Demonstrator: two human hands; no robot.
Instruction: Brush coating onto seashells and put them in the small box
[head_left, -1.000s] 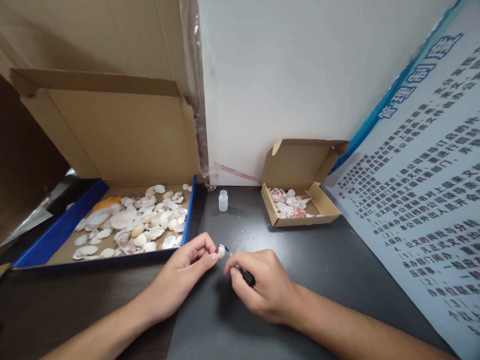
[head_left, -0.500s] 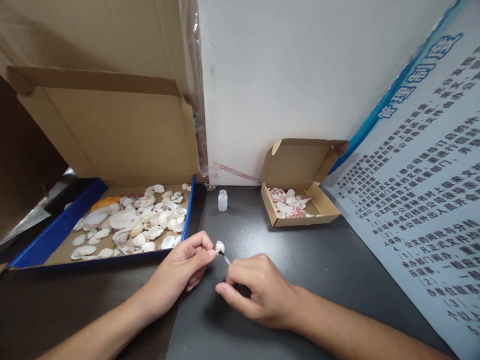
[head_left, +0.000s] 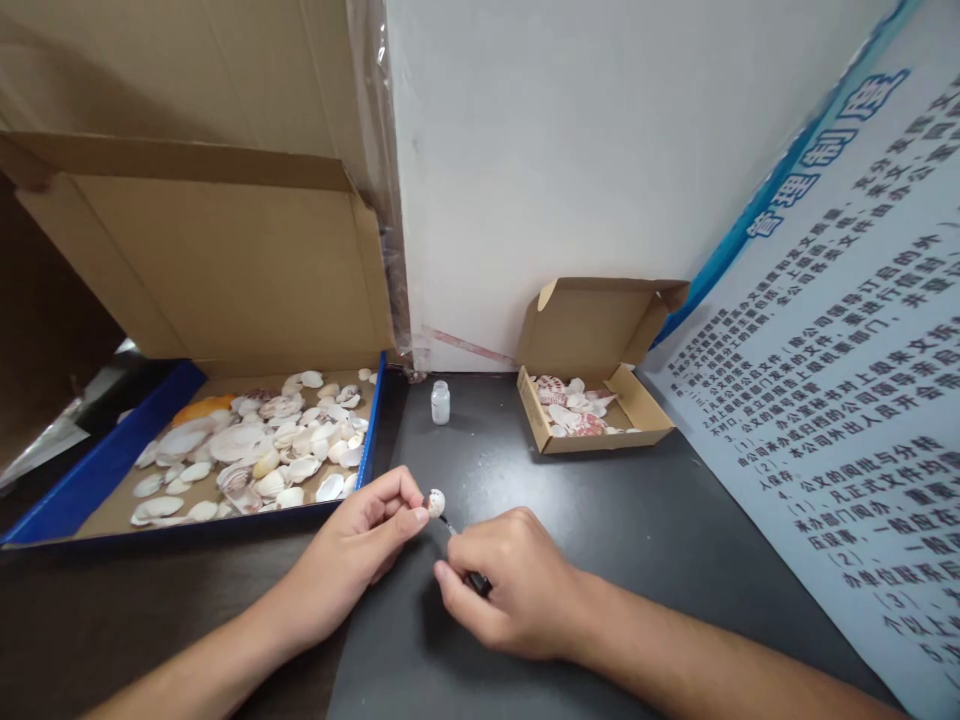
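Observation:
Between the thumb and fingers of my left hand [head_left: 379, 530] is a small whitish shell [head_left: 436, 502] with dark spots. My right hand [head_left: 510, 580] is closed around a small brush [head_left: 451, 527] with a black handle, partly hidden by the fingers. Its dark tip points at the lower edge of the shell; whether they touch I cannot tell. Beyond both hands a small clear bottle [head_left: 440, 404] stands upright with its mouth uncovered and whitish contents.
On the left, an open blue-edged cardboard box [head_left: 367, 420] holds many pale shells [head_left: 270, 450]. A smaller open cardboard box [head_left: 637, 438] with reddish-patterned shells [head_left: 577, 405] sits at the back right. A white panel [head_left: 465, 180] and a printed poster [head_left: 817, 400] rise behind.
The shell appears turned, showing more of its spotted face. The brush tip has shifted slightly lower against it, and the whole view has moved a little.

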